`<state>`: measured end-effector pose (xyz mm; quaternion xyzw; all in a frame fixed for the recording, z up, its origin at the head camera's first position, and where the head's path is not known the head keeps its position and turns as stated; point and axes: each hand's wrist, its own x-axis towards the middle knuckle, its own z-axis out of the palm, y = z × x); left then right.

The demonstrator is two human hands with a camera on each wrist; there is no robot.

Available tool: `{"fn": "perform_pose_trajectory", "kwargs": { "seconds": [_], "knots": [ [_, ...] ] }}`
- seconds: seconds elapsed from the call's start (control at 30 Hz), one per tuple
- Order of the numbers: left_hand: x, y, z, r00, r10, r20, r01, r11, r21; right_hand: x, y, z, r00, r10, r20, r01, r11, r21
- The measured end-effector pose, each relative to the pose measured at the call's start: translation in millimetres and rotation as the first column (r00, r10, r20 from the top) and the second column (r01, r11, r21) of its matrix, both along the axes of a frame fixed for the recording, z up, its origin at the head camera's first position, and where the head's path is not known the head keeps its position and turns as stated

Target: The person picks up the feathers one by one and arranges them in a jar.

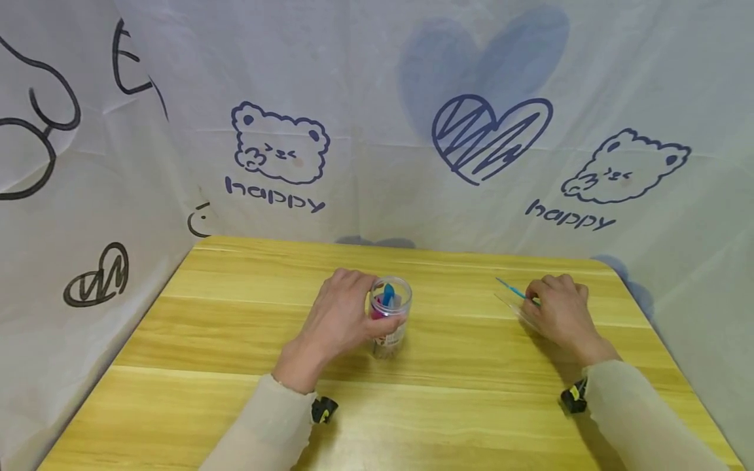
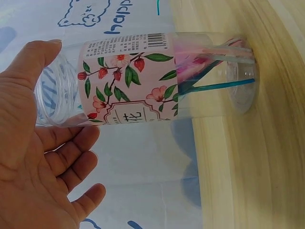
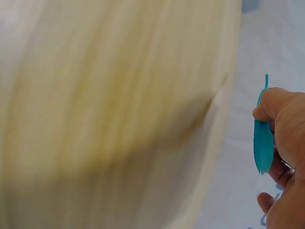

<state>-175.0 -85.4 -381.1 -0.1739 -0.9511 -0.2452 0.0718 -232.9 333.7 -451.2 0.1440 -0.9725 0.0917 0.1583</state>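
A clear jar [image 2: 209,102] with a pink floral label [image 2: 128,76] stands upright on the wooden table. My left hand [image 1: 343,311] grips it near its open rim, thumb on one side and fingers on the other. Inside are pink and blue feathers, their thin stems [image 2: 219,86] reaching down to the jar's bottom in the left wrist view. Farther to the right, my right hand [image 1: 559,307] pinches a teal feather [image 3: 263,143] between thumb and fingers, over the table's right part. Its bare stem [image 1: 509,288] points left, toward the back of the table.
The yellow wood-grain table [image 1: 412,418] meets white cloth walls [image 1: 377,85] at the back and sides. Drawn bears, hearts and words mark the cloth. A small black device [image 1: 324,410] sits at the left wrist, and another black device [image 1: 574,397] at the right wrist.
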Motion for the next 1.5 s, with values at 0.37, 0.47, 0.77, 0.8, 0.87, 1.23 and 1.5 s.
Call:
{"fn": "perform_pose_trajectory", "kwargs": {
  "seconds": [0.37, 0.47, 0.77, 0.8, 0.87, 1.23, 1.5],
  "knots": [
    [-0.6, 0.0, 2.6, 1.000, -0.001, 0.006, 0.001, 1.000, -0.016, 1.4, -28.2, 36.3, 0.974, 0.177, -0.139, -0.165, 0.982, 0.096],
    [0.4, 0.4, 2.1, 1.000, -0.002, 0.000, 0.002, 1.000, -0.012, 4.6, -38.0, 47.5, 0.962, 0.228, -0.149, -0.210, 0.969, 0.128],
    [0.6, -0.4, -0.2, 1.000, 0.000, -0.011, 0.000, 1.000, -0.015, 11.6, -65.5, 73.7, 0.920, 0.352, -0.174, -0.312, 0.924, 0.219],
    [0.4, -0.5, -0.6, 1.000, -0.001, -0.011, 0.001, 1.000, -0.015, 12.5, -68.1, 76.4, 0.914, 0.365, -0.178, -0.323, 0.919, 0.225],
    [0.0, -0.7, -1.2, 1.000, -0.003, -0.009, 0.003, 1.000, -0.012, 14.1, -73.0, 82.1, 0.898, 0.393, -0.197, -0.345, 0.908, 0.237],
    [-0.3, -1.2, -1.3, 1.000, -0.007, -0.016, 0.007, 1.000, 0.011, 19.8, -101.7, 121.7, 0.810, 0.519, -0.274, -0.449, 0.848, 0.280],
    [-0.1, -1.4, 0.4, 1.000, -0.004, 0.000, 0.004, 1.000, 0.016, 22.6, -123.1, 146.9, 0.787, 0.561, -0.259, -0.491, 0.822, 0.288]
  ]
}}
